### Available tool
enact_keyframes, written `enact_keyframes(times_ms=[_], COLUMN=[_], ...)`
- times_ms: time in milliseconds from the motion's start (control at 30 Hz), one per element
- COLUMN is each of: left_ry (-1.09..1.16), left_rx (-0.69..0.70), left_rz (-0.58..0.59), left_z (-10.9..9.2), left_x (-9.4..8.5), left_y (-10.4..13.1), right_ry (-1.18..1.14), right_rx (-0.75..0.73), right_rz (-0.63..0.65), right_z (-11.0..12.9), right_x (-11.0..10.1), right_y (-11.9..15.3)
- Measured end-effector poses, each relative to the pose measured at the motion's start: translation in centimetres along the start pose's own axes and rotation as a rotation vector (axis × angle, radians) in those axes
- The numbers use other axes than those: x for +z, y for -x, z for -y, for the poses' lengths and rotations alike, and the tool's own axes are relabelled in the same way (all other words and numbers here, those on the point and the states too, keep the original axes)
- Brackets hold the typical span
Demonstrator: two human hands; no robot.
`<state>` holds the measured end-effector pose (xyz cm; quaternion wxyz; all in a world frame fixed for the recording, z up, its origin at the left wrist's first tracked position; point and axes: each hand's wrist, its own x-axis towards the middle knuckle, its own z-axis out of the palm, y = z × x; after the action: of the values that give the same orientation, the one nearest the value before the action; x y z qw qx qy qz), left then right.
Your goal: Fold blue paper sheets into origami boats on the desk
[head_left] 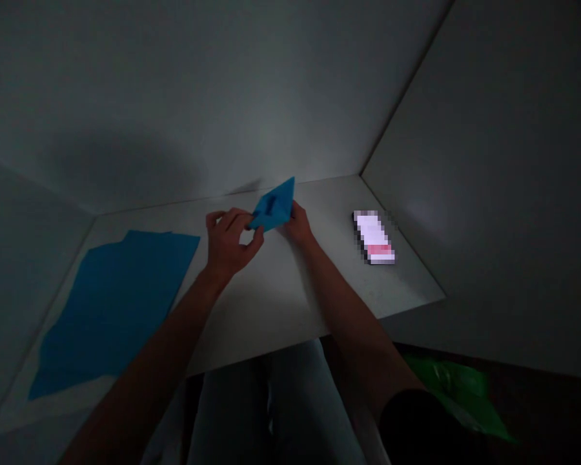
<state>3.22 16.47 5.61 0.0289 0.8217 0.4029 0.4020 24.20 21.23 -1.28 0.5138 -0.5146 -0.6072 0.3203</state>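
A small folded piece of blue paper [279, 205] is held up above the white table, near its back edge. Thumb and fingers of my left hand [232, 237] pinch its lower left corner. From the right side, my right hand [299, 223] grips it, with most of the fingers hidden behind the paper and the hand itself. A dark shadowed crease or opening shows in the middle of the folded paper. Left of my left arm, larger blue sheets [116, 303] lie flat on the table, overlapping with uneven edges.
A lit phone [374, 237], its screen blurred, lies on the right part of the white table [266, 310]. Pale walls enclose the table at the back and both sides. Below on the right, a green plastic bag [458, 387] rests in the dark. My legs are under the front edge.
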Motion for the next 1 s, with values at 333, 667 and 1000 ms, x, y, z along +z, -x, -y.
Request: enact_keyframes(times_ms=[333,667,1000], left_ry=[0.079,0.295,0.635], left_rx=[0.087,-0.163,-0.496], left_rz=[0.178,-0.048,0.015], left_z=[4.6,5.8,7.4], left_x=[1.2,1.4,2.5], left_y=[3.9,4.1,3.7], right_ry=[0.070,-0.021,-0.099], right_rx=[-0.034,-0.059,-0.134], right_rz=[0.191,0.242,0.446], right_z=[1.5,1.0,2.3], right_x=[0.3,0.8,1.9], right_y=[1.6,1.9,3.0])
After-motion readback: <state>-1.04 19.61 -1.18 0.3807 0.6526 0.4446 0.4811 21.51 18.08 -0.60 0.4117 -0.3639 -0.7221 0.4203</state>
